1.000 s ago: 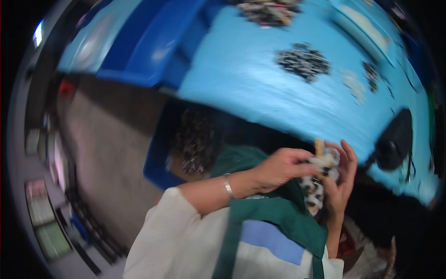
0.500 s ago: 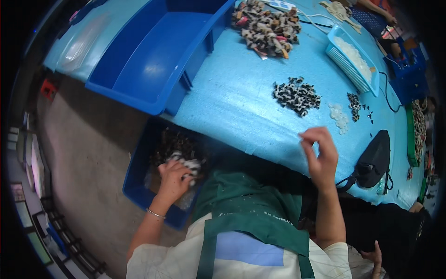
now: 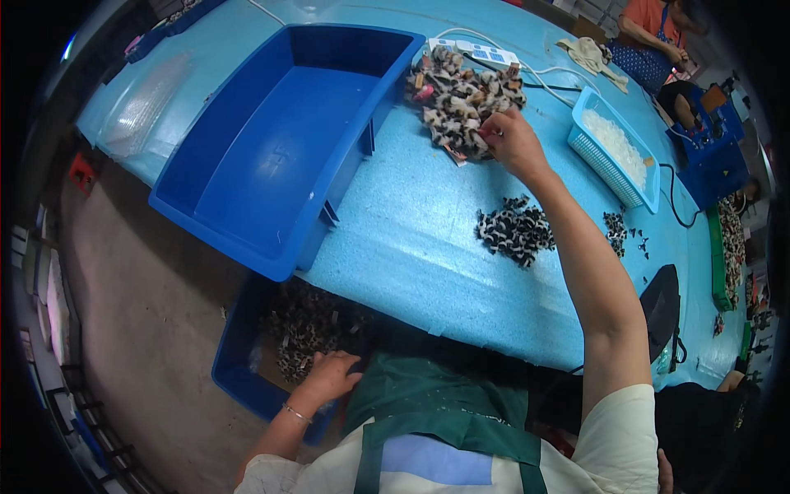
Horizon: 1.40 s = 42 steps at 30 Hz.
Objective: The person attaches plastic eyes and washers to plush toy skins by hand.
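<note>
My right hand (image 3: 512, 140) reaches far across the blue table and closes its fingers on a piece at the near edge of a heap of black-and-white patterned pieces with tags (image 3: 461, 92). A smaller pile of the same patterned pieces (image 3: 516, 232) lies on the table below my forearm. My left hand (image 3: 331, 375) is down below the table edge, resting on the rim of a low blue bin (image 3: 234, 379) filled with more patterned pieces (image 3: 309, 325). Its fingers look curled, and whether they hold a piece is hidden.
A large empty blue tub (image 3: 276, 140) sits on the table at left. A light blue basket (image 3: 613, 148) with white bits stands at right, beside a white power strip (image 3: 481, 51) and cables. A black device (image 3: 658, 309) lies near the right edge. Another person (image 3: 658, 25) works at the far end.
My right hand stretched from above the small pile out to the far heap. My left hand stayed in the low bin, shifting toward my body. The view tilted toward the table.
</note>
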Available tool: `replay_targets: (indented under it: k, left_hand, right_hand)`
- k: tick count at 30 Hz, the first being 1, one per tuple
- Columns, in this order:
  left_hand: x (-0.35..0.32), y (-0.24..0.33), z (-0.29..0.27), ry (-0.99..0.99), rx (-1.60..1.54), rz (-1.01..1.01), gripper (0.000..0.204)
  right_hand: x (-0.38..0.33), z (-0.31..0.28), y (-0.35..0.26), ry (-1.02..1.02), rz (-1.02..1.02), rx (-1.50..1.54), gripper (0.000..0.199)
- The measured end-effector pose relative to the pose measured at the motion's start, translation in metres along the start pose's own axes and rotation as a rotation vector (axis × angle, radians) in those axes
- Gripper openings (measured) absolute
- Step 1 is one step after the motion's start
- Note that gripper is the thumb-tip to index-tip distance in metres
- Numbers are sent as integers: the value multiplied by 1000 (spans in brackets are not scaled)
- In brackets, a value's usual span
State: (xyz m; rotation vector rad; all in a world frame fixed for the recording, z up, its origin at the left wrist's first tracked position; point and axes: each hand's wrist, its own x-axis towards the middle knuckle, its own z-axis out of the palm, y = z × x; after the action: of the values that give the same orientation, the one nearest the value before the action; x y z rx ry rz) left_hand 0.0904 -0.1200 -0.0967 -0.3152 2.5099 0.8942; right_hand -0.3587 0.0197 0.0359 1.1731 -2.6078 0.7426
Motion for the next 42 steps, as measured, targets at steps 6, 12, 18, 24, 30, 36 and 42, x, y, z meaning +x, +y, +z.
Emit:
replay_targets:
  k: [6,12,18,24,30,36,42]
  left_hand:
    - [11,99,-71,424,-475,571,29]
    - [71,177,-94,592,-1195,688,64]
    - [60,199,-64,114,-1514,653,52]
    - [44,200,-51,-139,-1348,541,42]
    - [37,215,-43,-152,-1416,491,35]
    - [42,221,-35,50,-1395,431,22]
    - [56,205,-33,376,-952,600,22]
  right_hand:
    - [-17,-39,-31,273,-311,-61,17]
    - [-130,-89,-125,287,-440,11,28]
    - [-219,-114,-125,124,-132,368,30]
    - [-257,-105,-121,16,191,772,16]
    - [-279,-94,-120,132,341,842,8]
    - [-286,-81,-133,373,264,682,5]
    - [-286,-58,-143,443,-101,422,13]
